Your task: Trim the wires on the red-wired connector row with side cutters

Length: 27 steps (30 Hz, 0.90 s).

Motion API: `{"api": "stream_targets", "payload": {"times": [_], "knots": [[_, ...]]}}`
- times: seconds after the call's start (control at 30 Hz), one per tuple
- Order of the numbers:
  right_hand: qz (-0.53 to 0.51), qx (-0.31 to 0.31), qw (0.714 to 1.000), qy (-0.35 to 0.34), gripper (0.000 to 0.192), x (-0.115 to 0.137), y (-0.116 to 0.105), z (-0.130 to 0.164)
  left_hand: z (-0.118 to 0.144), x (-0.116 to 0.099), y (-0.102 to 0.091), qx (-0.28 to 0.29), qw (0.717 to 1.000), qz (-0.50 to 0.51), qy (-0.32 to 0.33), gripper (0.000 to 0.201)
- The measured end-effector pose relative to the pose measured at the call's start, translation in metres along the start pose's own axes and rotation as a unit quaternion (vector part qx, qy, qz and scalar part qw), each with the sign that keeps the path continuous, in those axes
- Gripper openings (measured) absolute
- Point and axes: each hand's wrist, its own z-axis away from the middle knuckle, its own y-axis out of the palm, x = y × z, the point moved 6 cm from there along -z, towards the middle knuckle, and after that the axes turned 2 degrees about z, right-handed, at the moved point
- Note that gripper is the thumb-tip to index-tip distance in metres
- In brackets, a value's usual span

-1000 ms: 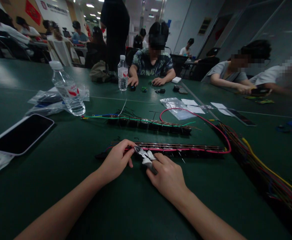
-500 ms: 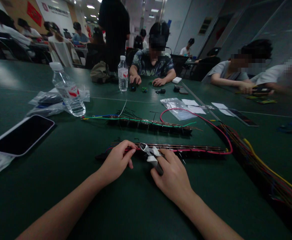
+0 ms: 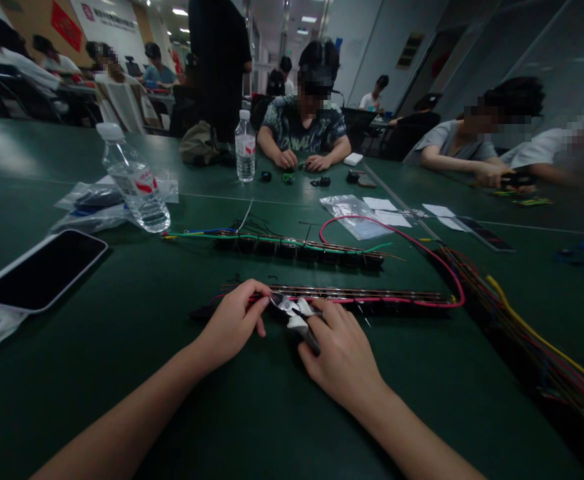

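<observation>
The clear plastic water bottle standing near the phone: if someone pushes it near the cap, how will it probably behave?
The clear plastic water bottle is tall and narrow and already looks tilted, so a push near its cap would probably tip it. It seems only part full, so likely fairly light. Once lying on the dark green table, its round body may roll toward the black phone.

I'm seeing two long black terminal strips (image 3: 332,295) (image 3: 297,248), two clear plastic water bottles (image 3: 135,183) (image 3: 245,150), one black-screened phone (image 3: 42,268), and I'm gripping one pair of white-handled cutters (image 3: 295,315).
</observation>
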Motion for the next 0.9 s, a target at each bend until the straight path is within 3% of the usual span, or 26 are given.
{"api": "stream_targets", "payload": {"times": [0.9], "knots": [[0.002, 0.017, 1.0, -0.003, 0.015, 0.0089, -0.0019, -0.0023, -0.0002, -0.0004, 0.0001, -0.003, 1.0, 0.008, 0.002, 0.015]]}}
